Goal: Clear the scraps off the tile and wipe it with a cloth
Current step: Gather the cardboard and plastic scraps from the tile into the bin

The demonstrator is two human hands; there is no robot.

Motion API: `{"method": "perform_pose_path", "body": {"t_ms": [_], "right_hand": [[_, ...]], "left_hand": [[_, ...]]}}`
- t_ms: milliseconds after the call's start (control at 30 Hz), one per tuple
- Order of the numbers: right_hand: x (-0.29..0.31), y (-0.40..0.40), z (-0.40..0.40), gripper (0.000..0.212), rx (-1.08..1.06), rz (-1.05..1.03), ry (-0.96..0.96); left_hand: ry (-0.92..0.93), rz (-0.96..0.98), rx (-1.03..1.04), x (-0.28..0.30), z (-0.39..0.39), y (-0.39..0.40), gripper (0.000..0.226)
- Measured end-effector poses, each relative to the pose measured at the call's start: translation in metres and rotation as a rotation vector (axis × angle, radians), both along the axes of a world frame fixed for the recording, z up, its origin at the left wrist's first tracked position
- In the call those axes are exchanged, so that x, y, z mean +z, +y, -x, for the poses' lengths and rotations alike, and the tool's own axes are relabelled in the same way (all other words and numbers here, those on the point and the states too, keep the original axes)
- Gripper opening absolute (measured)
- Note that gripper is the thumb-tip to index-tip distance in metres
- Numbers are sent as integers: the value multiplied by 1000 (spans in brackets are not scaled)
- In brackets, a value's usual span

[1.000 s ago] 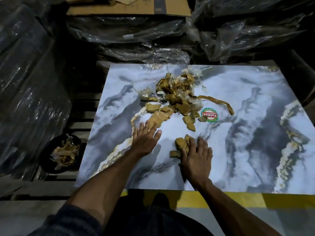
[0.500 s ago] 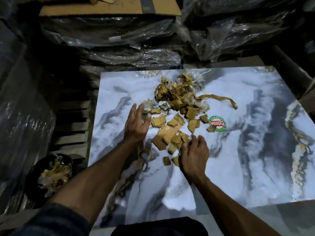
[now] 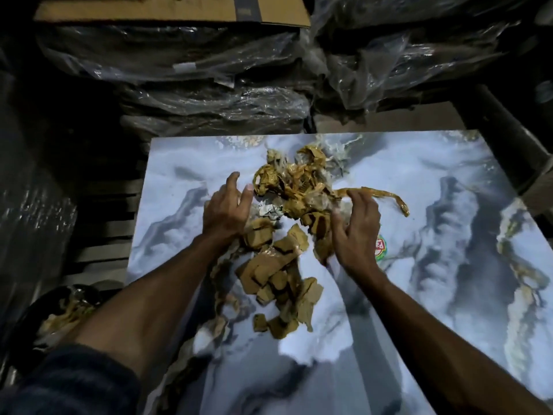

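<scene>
Scraps [image 3: 281,244]: lying mid-tile [image 3: 449,265], frame centre.
Left hand [image 3: 226,212]: open, cupping pile's left edge.
Right hand [image 3: 356,235]: open, fingers spread, gripping nothing.
Technique: be sweeping both inward, catching loose chips.

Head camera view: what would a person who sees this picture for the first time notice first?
First, the heap of brown scraps in the middle of the glossy marble-patterned tile, crumpled at the far end and flat pieces nearer. The left hand and the right hand flank it with spread fingers, as if to gather it. A dark bowl with more scraps sits low at the left, beside the tile.
</scene>
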State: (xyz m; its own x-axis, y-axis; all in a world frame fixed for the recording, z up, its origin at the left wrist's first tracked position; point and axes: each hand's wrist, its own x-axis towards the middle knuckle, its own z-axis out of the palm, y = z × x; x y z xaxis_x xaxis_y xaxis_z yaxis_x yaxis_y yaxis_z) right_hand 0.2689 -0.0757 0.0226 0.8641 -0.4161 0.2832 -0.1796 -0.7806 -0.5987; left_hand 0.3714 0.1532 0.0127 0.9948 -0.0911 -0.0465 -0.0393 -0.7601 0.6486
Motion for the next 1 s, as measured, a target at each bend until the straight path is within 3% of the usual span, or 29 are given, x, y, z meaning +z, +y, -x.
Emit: {"method": "perform_pose_path", "body": {"t_ms": [233, 533, 767, 1000], "right_hand": [[-7, -82, -111, 64, 171, 11, 158], [-24, -106, -210, 74, 640, 79, 391], [-48, -88, -183, 73, 759, 173, 383], [-48, -76, -103, 70, 600, 184, 326]], "left_hand": [[-90, -118, -152, 13, -52, -56, 58], [113, -447, -351, 4, -99, -104, 67], [81, -552, -362, -2, -71, -88, 67], [129, -549, -414, 9, -28, -75, 79]]}}
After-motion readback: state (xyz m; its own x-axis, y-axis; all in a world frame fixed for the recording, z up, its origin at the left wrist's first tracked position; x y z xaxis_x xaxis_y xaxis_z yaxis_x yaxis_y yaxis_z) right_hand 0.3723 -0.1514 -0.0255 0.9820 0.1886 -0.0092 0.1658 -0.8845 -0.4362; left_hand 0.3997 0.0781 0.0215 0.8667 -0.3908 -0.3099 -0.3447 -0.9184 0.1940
